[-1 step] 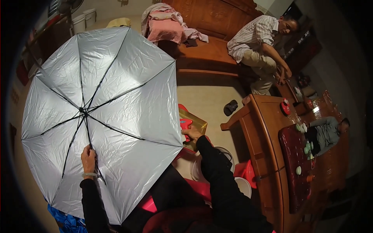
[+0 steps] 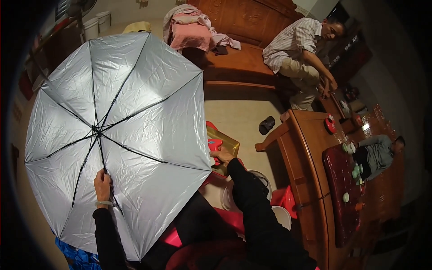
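Observation:
An opened umbrella (image 2: 148, 121) with a silvery inner side and thin black ribs fills the left half of the view, its inside facing me. My left hand (image 2: 103, 182) is closed around a dark rod of it, below the hub where the ribs meet. Just past the umbrella's right edge, my right hand (image 2: 223, 155) grips a red object with a small blue mark (image 2: 214, 145); its kind cannot be made out, as the fingers and the canopy cover part of it. That hand is over a yellowish tray (image 2: 231, 143), which the umbrella partly hides.
At right stands a wooden table (image 2: 310, 135) with a dark red tea tray (image 2: 335, 198) bearing small cups. One person (image 2: 297, 49) sits on a wooden bench (image 2: 238, 65) beside pink cloths (image 2: 191, 33). White buckets (image 2: 281, 218) and a red stool (image 2: 288, 202) are near my right arm.

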A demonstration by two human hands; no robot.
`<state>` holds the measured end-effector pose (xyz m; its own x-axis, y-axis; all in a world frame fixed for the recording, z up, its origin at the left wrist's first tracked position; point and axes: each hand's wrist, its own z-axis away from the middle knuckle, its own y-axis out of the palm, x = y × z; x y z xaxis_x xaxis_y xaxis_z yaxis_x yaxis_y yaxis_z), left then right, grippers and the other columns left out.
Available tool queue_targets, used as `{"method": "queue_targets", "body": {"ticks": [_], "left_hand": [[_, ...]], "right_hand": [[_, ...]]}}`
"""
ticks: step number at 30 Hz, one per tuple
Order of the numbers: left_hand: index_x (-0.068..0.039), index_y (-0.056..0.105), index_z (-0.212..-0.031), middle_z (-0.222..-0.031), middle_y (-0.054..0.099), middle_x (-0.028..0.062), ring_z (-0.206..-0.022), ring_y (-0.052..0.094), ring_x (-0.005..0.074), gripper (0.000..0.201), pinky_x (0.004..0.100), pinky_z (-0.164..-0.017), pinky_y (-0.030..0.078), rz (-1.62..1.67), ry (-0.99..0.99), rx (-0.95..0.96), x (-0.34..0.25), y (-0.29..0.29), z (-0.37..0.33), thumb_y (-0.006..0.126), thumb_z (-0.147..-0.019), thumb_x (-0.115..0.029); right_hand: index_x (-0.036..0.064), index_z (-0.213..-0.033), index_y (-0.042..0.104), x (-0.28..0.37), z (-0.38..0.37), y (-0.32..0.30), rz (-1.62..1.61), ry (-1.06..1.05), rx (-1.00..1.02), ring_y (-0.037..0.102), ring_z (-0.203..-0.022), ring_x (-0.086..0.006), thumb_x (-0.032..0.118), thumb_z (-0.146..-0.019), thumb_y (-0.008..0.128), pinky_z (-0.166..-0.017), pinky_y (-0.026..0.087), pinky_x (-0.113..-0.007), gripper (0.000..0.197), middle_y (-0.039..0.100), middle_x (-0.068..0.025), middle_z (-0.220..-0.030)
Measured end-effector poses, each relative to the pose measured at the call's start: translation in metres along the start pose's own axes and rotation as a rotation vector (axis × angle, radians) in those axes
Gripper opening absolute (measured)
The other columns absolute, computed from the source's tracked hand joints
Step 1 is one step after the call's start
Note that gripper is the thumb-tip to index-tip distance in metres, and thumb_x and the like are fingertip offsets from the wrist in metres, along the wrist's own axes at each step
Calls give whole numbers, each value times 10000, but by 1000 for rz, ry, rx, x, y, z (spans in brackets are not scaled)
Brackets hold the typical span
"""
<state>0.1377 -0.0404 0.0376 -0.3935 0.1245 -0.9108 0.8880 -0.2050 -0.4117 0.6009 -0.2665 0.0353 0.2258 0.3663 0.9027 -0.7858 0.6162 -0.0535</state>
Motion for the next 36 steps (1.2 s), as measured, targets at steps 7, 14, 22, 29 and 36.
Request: {"method": "queue_targets", "body": {"ticks": [7,14,22,29,36], "left_hand": [[68,543,-1055,-684,551,46,-548,488,96,309,236,-504,400,-97,48,-6,24,-15,11,479,-804,-102],[69,549,-1043,-689,553,59,-561,492,100,307,241,-517,402,0,-8,14,-15,19,3,477,-800,-103],[50,555,-1048,-667,549,58,-533,481,94,298,241,-493,398,-96,32,-1,-7,8,12,483,-804,-106],[49,557,-1049,-647,539,43,-511,470,86,299,233,-473,389,-26,0,-5,-15,41,-4,491,-805,-110],[56,552,-1058,-649,533,23,-512,466,75,307,220,-475,386,31,-11,-8,-10,35,4,490,-810,-113]], "right_hand": [[1,-1016,524,-55,12,-4,-119,-3,40,607,-752,-179,62,-698,693,-650,515,-334,365,608,-80,-893],[14,-995,559,-25,-10,-43,-105,-88,-142,620,-679,-187,36,-710,665,-644,524,-355,305,630,-67,-835],[80,-1074,536,-77,-7,-30,-162,-379,-218,616,-750,-195,29,-729,611,-611,525,-369,357,620,-59,-870],[44,-1026,548,-40,-36,-58,-430,-44,-129,613,-729,-188,25,-695,637,-646,511,-327,344,615,-55,-836],[31,-939,572,-41,-20,-43,-89,41,113,608,-715,-172,62,-664,672,-635,495,-316,295,612,-67,-802]]}}
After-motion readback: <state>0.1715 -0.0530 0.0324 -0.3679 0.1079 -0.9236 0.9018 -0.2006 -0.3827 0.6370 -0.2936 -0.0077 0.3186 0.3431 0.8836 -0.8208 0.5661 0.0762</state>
